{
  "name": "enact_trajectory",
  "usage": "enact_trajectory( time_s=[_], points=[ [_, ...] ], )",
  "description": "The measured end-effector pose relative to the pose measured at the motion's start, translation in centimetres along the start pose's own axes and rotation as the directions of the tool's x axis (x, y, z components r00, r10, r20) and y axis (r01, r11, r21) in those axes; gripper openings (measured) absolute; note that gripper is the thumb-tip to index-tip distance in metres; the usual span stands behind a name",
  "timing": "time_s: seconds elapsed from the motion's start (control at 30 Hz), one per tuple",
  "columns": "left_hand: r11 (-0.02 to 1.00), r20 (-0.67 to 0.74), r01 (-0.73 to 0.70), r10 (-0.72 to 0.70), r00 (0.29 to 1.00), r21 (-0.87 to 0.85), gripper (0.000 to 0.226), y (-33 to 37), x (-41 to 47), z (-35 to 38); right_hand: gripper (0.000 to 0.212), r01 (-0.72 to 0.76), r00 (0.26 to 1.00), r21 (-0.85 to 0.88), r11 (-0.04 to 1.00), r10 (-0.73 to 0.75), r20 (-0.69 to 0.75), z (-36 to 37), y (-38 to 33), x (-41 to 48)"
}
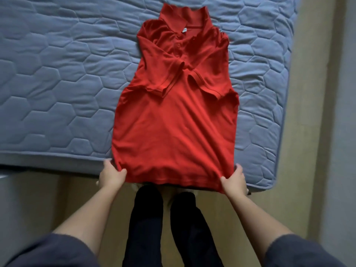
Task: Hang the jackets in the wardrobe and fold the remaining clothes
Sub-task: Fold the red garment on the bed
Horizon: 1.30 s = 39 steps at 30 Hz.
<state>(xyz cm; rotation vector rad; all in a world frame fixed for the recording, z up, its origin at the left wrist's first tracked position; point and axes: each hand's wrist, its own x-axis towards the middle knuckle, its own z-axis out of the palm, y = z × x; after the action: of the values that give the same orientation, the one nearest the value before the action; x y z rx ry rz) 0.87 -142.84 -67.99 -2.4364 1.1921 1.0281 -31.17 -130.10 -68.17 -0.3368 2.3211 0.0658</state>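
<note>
A red polo shirt lies front-up on the blue quilted mattress, collar at the far end. Both short sleeves are folded inward across the chest. Its hem hangs just over the near edge of the mattress. My left hand pinches the hem's left corner, thumb on top. At the hem's right corner, my right hand pinches the cloth the same way. The fabric is pulled taut between the two hands.
The mattress edge runs across in front of me, and its right side ends near a beige floor strip. My legs in dark trousers stand on the wooden floor right below the hem.
</note>
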Motion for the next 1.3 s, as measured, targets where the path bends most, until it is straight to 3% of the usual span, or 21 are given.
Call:
enact_trajectory(
  time_s=[0.07,0.13,0.2,0.3,0.37,0.5,0.6,0.73,0.83,0.87,0.97,1.03,1.1,1.13,1.2,1.23,1.3],
  points=[
    [0.996,0.057,0.012,-0.017,0.998,0.085,0.024,-1.0,0.3,-0.7,0.032,-0.073,0.995,-0.018,0.997,0.074,0.072,-0.3,1.4,0.4],
    [1.0,0.102,0.031,-0.031,0.994,-0.001,0.02,-1.9,0.6,-1.1,0.012,-0.084,0.989,0.119,0.989,0.068,0.133,-1.1,2.3,0.8],
    [0.959,0.173,0.131,-0.088,0.981,-0.251,0.018,-2.0,0.6,-1.8,0.018,-0.12,0.981,0.334,0.935,0.061,0.183,-2.2,2.7,0.6],
    [0.764,0.237,0.251,-0.132,0.963,-0.594,0.012,0.7,0.2,-4.1,0.019,-0.126,0.986,0.504,0.854,0.053,0.155,-4.8,1.0,0.3],
    [0.659,0.255,0.254,-0.097,0.962,-0.708,0.013,4.1,-0.2,-6.4,0.018,-0.11,0.991,0.613,0.783,0.041,0.125,-7.3,-1.9,0.6],
    [0.546,0.237,0.182,0.033,0.971,-0.818,0.018,12.9,-0.6,-11.6,0.009,-0.039,0.999,0.783,0.621,-0.001,0.051,-12.9,-10.6,1.2],
    [0.436,0.213,0.139,0.126,0.969,-0.889,0.019,19.8,-0.3,-16.0,0.019,0.004,1.0,0.889,0.457,-0.006,-0.001,-18.2,-17.4,1.8],
    [0.35,0.026,-0.056,0.226,0.974,-0.935,0.02,28.7,1.8,-20.7,0.024,0.14,0.99,0.95,0.278,-0.043,-0.133,-25.1,-26.2,3.6],
    [0.299,-0.05,-0.174,0.38,0.923,-0.938,0.021,33.8,4.6,-21.3,0.017,0.237,0.949,0.952,0.194,-0.258,-0.183,-26.9,-31.4,5.9],
    [0.322,-0.044,-0.196,0.423,0.905,-0.926,0.034,34.9,5.7,-20.5,0.035,0.242,0.923,0.946,0.216,-0.353,-0.156,-26.4,-32.5,6.9],
    [0.519,-0.084,-0.31,0.413,0.907,-0.797,0.057,35.0,8.3,-15.3,0.066,0.4,0.859,0.788,0.468,-0.49,-0.146,-21.1,-32.4,9.2],
    [0.705,-0.137,-0.329,0.316,0.939,-0.629,0.058,32.4,9.7,-10.7,0.07,0.533,0.832,0.479,0.698,-0.535,-0.147,-15.7,-29.7,10.8],
    [0.831,-0.169,-0.218,0.152,0.974,-0.512,0.057,29.0,10.4,-6.5,0.076,0.528,0.848,0.08,0.845,-0.522,-0.085,-11.1,-26.7,12.0],
    [0.858,-0.175,-0.133,0.052,0.983,-0.496,0.06,27.7,10.6,-4.9,0.08,0.501,0.858,-0.099,0.86,-0.509,-0.077,-9.3,-25.5,12.5],
    [0.829,-0.187,0.004,-0.131,0.974,-0.559,0.066,26.1,10.9,-2.2,0.091,0.519,0.809,-0.407,0.752,-0.586,-0.052,-6.7,-24.1,13.2],
    [0.765,-0.186,0.026,-0.189,0.964,-0.644,0.067,25.8,11.0,-1.3,0.096,0.548,0.762,-0.514,0.66,-0.647,-0.018,-5.8,-23.7,13.5],
    [0.49,-0.076,0.023,-0.18,0.981,-0.871,0.06,25.6,11.0,0.4,0.103,0.57,0.689,-0.643,0.512,-0.724,0.035,-4.8,-23.2,14.3]
  ],
)
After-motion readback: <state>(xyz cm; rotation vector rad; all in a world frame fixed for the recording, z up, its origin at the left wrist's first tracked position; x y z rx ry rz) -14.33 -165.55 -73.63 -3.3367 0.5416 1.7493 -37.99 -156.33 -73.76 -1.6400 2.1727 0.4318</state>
